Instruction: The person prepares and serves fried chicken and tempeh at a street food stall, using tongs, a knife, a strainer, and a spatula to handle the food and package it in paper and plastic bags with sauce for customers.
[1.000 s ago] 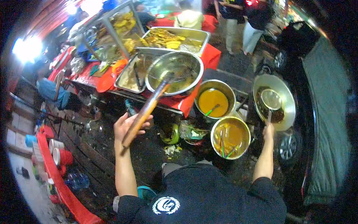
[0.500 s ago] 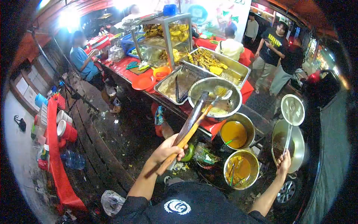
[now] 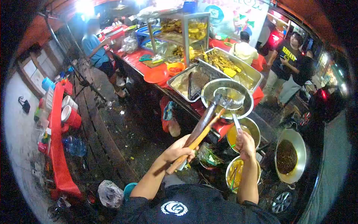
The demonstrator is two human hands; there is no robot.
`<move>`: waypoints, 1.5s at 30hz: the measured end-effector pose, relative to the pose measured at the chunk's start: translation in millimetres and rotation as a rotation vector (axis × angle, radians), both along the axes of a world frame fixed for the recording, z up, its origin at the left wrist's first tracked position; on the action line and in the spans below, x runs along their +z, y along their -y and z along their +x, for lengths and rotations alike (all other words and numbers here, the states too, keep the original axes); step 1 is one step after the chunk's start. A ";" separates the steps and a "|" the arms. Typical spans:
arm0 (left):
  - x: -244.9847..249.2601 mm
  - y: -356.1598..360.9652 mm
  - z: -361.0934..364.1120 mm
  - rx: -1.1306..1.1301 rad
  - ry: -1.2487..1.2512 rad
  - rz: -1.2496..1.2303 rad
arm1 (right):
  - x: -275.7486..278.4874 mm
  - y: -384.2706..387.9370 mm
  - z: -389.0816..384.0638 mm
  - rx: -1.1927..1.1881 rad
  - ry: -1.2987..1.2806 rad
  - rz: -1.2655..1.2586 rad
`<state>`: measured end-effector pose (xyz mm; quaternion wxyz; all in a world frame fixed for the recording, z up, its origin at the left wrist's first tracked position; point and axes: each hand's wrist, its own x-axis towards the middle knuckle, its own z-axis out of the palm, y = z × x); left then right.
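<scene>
My left hand is closed round the handles of wooden utensils, one dark and one light brown. Their far ends reach over a large metal bowl at the table's corner. My right hand grips the handle of a round wire strainer, whose mesh head is over the same bowl, close to the utensil tips. The bowl's contents are partly hidden by the strainer. Below my right hand are a pot of orange-yellow liquid and a smaller pot of yellow food.
A wok with dark contents stands at right. Trays of skewers and pale food lie on the red-covered table, beside a glass display case. People stand or sit beyond it. A red-draped bench is at left.
My right hand has moved left with the strainer, from above the wok to the metal bowl. The view has shifted, while my left hand still holds the utensils.
</scene>
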<state>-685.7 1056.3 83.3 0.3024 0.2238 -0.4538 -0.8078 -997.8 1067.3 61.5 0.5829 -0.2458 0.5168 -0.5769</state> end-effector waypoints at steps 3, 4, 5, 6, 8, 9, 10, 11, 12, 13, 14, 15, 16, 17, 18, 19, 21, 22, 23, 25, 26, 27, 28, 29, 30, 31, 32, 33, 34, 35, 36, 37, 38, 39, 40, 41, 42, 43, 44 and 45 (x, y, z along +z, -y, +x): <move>-22.2 16.7 -4.3 -0.040 -0.051 0.106 | 4.0 9.3 21.2 -0.023 0.063 -0.036; -22.4 28.7 -2.4 -0.097 0.034 0.064 | 7.6 11.1 28.5 -0.009 0.082 -0.035; -22.2 36.2 -3.1 -0.116 0.000 0.032 | 9.5 12.7 36.7 0.002 0.101 -0.035; -29.5 48.3 -2.8 -0.145 -0.014 0.089 | 10.0 14.1 42.4 0.009 0.070 -0.020; -36.6 62.0 2.3 -0.175 -0.071 0.169 | 0.5 15.2 55.4 -0.015 0.006 -0.077; -31.3 66.4 10.1 -0.199 -0.029 0.126 | -4.9 18.4 60.4 -0.034 0.000 -0.083; -34.6 72.8 16.8 -0.208 -0.047 0.106 | -5.4 17.4 69.4 -0.057 0.106 -0.115; -40.4 75.4 24.2 -0.219 -0.066 0.098 | -11.4 18.1 75.5 -0.119 0.126 -0.103; -49.1 77.4 34.5 -0.190 -0.068 0.046 | -12.1 18.9 84.0 -0.157 0.131 -0.075; -54.8 80.5 51.0 -0.239 -0.043 0.029 | -13.0 20.4 93.1 -0.199 0.136 -0.043; -58.7 84.3 70.1 -0.299 -0.070 0.115 | -19.7 20.2 96.0 -0.162 0.203 -0.106; -61.3 84.3 89.7 -0.363 -0.095 0.207 | -11.1 21.2 110.3 -0.232 0.192 -0.064; -79.4 86.2 104.9 -0.340 -0.101 0.236 | -14.4 20.0 113.5 -0.196 0.194 -0.090; -93.4 88.1 123.7 -0.336 -0.074 0.273 | -16.3 19.0 114.6 -0.162 0.197 -0.121; -106.2 90.4 141.4 -0.286 -0.010 0.334 | 1.4 25.4 142.0 -0.337 0.179 -0.060; -126.0 95.0 158.8 -0.246 0.062 0.387 | -8.0 20.8 135.2 -0.277 0.214 -0.113; -177.7 99.4 197.2 -0.116 0.253 0.425 | -3.4 19.0 149.7 -0.296 0.235 -0.133; -204.6 98.5 218.5 -0.028 0.383 0.448 | -8.2 18.5 153.6 -0.337 0.234 -0.150; -233.2 98.4 239.4 0.065 0.510 0.458 | -12.9 19.9 155.5 -0.371 0.229 -0.172; -296.2 96.2 294.2 0.143 0.679 0.517 | -18.4 17.0 159.6 -0.297 0.178 -0.170; -313.5 93.3 315.5 0.185 0.677 0.589 | -15.8 18.5 170.1 -0.383 0.187 -0.164; -324.8 90.3 331.5 0.240 0.673 0.661 | -16.2 24.9 178.6 -0.456 0.197 -0.160; -327.2 86.2 344.6 0.229 0.677 0.664 | -23.4 25.5 176.3 -0.433 0.223 -0.184; -328.3 83.5 355.7 0.277 0.677 0.688 | -27.2 26.5 173.0 -0.437 0.225 -0.181; -328.0 81.1 366.4 0.330 0.676 0.710 | -28.6 29.0 170.8 -0.479 0.234 -0.170; -335.0 77.1 376.3 0.333 0.677 0.707 | -23.6 30.4 173.3 -0.469 0.255 -0.158; -343.6 73.0 384.6 0.396 0.671 0.750 | -18.5 31.7 175.8 -0.460 0.275 -0.146; -356.8 66.8 394.2 0.461 0.665 0.791 | -17.2 32.7 173.8 -0.456 0.282 -0.147; -373.9 56.4 408.5 0.473 0.564 0.756 | -16.8 33.2 170.7 -0.452 0.320 -0.151; -368.5 46.0 412.4 0.480 0.570 0.750 | -17.5 32.7 166.8 -0.450 0.359 -0.156; -360.2 38.1 409.6 0.486 0.606 0.742 | -22.5 29.5 159.8 -0.407 0.394 -0.178; -365.2 29.4 413.6 0.490 0.643 0.736 | -19.8 28.9 163.9 -0.454 0.362 -0.172; -372.6 22.0 411.3 0.479 0.634 0.680 | -19.6 25.4 161.4 -0.455 0.401 -0.173; -431.0 3.1 440.9 0.330 0.516 0.702 | -20.2 22.1 158.3 -0.456 0.439 -0.171; -474.3 -12.6 462.2 0.171 0.400 0.719 | -15.7 18.3 157.7 -0.500 0.450 -0.125; -491.5 -22.1 469.6 0.014 0.294 0.726 | -17.4 12.3 150.1 -0.499 0.452 -0.124; -462.6 -29.0 458.5 -0.085 0.863 0.190 | -23.4 3.8 143.6 -0.466 0.455 -0.109; -422.5 -25.5 435.8 -0.172 1.143 -0.023 | -29.1 -2.0 133.5 -0.432 0.462 -0.098; -399.4 -24.1 423.3 -0.208 1.221 -0.047 | -31.4 -5.6 129.9 -0.448 0.475 -0.083; -375.6 -22.8 407.2 -0.222 1.279 -0.006 | -39.8 -11.4 121.0 -0.408 0.475 -0.109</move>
